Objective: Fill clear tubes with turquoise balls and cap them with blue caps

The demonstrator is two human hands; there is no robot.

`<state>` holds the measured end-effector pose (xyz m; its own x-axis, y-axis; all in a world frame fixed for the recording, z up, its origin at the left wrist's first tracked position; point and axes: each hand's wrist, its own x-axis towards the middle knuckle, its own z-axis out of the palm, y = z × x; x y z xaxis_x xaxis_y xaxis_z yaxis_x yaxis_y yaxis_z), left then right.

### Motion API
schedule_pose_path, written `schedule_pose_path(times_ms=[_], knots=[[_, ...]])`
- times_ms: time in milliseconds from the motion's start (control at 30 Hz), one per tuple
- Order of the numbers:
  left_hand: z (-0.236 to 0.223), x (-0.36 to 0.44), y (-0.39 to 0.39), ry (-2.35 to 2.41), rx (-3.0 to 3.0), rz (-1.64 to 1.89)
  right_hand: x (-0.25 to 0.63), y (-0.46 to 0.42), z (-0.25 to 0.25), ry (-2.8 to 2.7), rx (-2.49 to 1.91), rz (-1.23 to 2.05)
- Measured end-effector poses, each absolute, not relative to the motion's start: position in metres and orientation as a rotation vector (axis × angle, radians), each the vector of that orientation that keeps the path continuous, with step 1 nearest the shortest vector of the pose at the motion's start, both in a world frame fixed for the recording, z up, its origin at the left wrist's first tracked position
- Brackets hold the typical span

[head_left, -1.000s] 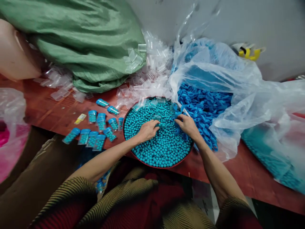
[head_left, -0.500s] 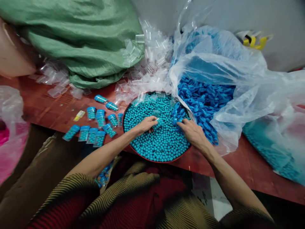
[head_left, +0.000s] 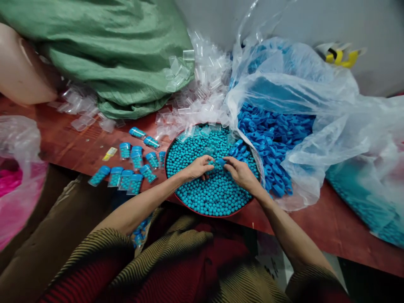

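A round red tray (head_left: 202, 212) full of small turquoise beads (head_left: 214, 193) sits at the near edge of the red-brown table (head_left: 69, 143). Over it my left hand (head_left: 197, 167) pinches a small clear tube filled with beads (head_left: 212, 163). My right hand (head_left: 240, 171) meets it from the right, fingers closed on a blue cap (head_left: 221, 161) at the tube's end. Several capped, bead-filled tubes (head_left: 132, 166) lie on the table left of the tray.
Empty clear tubes (head_left: 202, 92) are heaped behind the tray. A clear plastic bag of blue caps (head_left: 271, 130) spills open on the right. A green sack (head_left: 104, 54) lies at the back left, a pink bag (head_left: 15, 185) at the far left, another bag of turquoise beads (head_left: 366, 202) far right.
My right hand has left the blue caps beside the tray and come to the middle with a cap. My left hand has lifted a filled tube out of the beads to meet it.
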<state>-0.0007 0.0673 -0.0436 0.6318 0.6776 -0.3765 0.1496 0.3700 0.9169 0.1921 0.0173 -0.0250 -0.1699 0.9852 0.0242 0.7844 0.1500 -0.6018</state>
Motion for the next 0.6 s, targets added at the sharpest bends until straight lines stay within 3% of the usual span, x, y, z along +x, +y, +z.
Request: schedule_pose_path(times_ms=[200, 400, 600], knots=[[-0.04, 0.004, 0.054, 0.838, 1.226, 0.469, 0.17, 0.014, -0.039, -1.529, -1.545, 1.066], [-0.036, 0.005, 0.045, 0.923, 1.2, 0.592, 0.165, 0.002, -0.033, -1.69, -1.546, 0.734], [-0.037, 0.006, 0.035, 1.033, 1.223, 0.646, 0.162, -0.008, -0.042, -1.953, -1.386, 0.621]])
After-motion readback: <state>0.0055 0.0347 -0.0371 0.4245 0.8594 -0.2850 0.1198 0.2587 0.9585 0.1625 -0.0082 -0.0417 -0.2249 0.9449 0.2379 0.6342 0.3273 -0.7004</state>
